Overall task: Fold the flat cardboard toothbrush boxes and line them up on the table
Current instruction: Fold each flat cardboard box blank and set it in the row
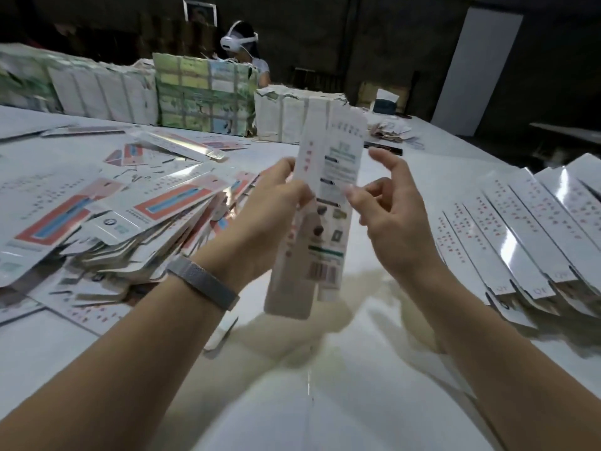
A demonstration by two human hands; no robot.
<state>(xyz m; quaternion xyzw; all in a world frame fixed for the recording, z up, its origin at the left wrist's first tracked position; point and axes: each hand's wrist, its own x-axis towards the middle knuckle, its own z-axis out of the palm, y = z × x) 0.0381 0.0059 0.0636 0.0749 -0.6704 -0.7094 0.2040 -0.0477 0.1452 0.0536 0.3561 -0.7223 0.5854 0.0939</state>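
**A:** What are the hands doing?

**B:** The left hand (276, 203) grips a long, narrow box (322, 206) at its left edge, fingers curled round it. The right hand (387, 209) pinches the right edge with its thumb; the other fingers are loosely spread.

**A:** Which way does the box point?

**B:** Its long axis is nearly upright, top tipped away, barcode near the bottom, held above the white table (292, 402).

**A:** Around it?

**B:** A loose heap of flat boxes (123, 222) lies left; a neat row of folded boxes (527, 242) lies right.
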